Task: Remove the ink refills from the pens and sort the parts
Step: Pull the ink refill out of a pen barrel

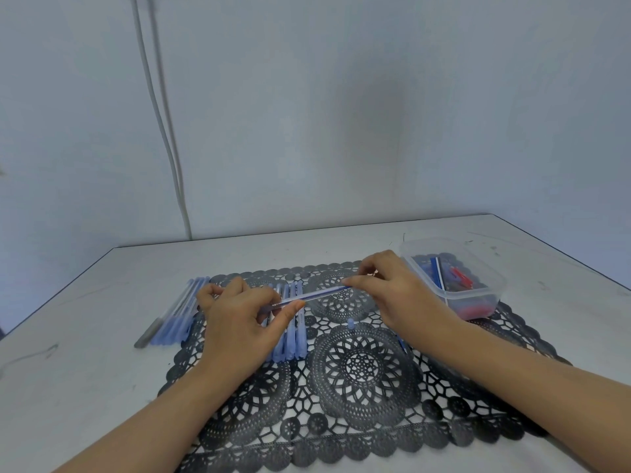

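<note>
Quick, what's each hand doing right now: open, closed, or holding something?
Left hand: closed, pinching the near end of the blue pen.
Right hand: closed, pinching the far end of the same pen.

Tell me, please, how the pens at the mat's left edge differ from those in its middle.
The left pile lies slanted, mostly on bare table; the middle pile lies on the mat, nearly straight. The left pile includes a grey pen; the middle pile looks all blue. The left hand hides part of the middle pile only. Both are pale blue pens laid side by side.
</note>
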Tool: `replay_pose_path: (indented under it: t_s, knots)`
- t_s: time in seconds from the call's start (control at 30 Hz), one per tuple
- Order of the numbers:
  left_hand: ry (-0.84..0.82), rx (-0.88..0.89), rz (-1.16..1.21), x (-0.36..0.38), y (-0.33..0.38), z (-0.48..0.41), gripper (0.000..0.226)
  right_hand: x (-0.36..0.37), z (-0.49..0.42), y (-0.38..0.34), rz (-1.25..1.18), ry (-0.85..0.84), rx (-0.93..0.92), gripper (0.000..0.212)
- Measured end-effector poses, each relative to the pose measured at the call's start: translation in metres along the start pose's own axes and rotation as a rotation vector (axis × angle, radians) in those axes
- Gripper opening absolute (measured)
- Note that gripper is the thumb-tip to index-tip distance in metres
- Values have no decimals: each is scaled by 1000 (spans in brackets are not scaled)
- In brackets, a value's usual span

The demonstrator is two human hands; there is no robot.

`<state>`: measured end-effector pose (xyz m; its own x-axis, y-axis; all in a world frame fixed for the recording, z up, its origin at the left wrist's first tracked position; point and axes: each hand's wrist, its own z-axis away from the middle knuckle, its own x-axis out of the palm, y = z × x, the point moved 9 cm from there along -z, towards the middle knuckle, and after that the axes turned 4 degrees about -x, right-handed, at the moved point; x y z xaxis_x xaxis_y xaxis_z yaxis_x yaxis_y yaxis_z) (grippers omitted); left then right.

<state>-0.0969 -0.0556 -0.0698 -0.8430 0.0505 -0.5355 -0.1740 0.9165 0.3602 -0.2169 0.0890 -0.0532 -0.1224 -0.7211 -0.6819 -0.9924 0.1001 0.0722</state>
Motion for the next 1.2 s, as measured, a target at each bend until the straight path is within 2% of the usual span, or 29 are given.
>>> replay_pose_path:
  t_s: [0.1, 0.2, 0.3, 0.47, 0.57, 0.77, 1.2]
  knots:
    - [-1, 4, -5, 0, 1, 0, 53, 1, -1, -2, -27, -21, -11, 48]
    - [-2, 11, -7, 0, 2, 0, 53, 3, 0, -1, -110, -46, -1, 38]
    - [-10, 41, -23, 0, 5, 0, 51, 5, -1, 6, -351, -94, 148, 28]
    - [-9, 37, -20, -2, 6, 0, 49, 18, 2, 16, -558, -221, 310, 43]
    - [-16, 53, -11, -1, 9, 0, 50, 18, 4, 21, -661, -214, 393, 39]
    - [-44, 74, -18, 3, 8, 1, 42, 18, 6, 26, -687, -167, 460, 36]
    - [-27, 73, -3, 2, 8, 0, 42, 15, 9, 26, -699, -109, 517, 33]
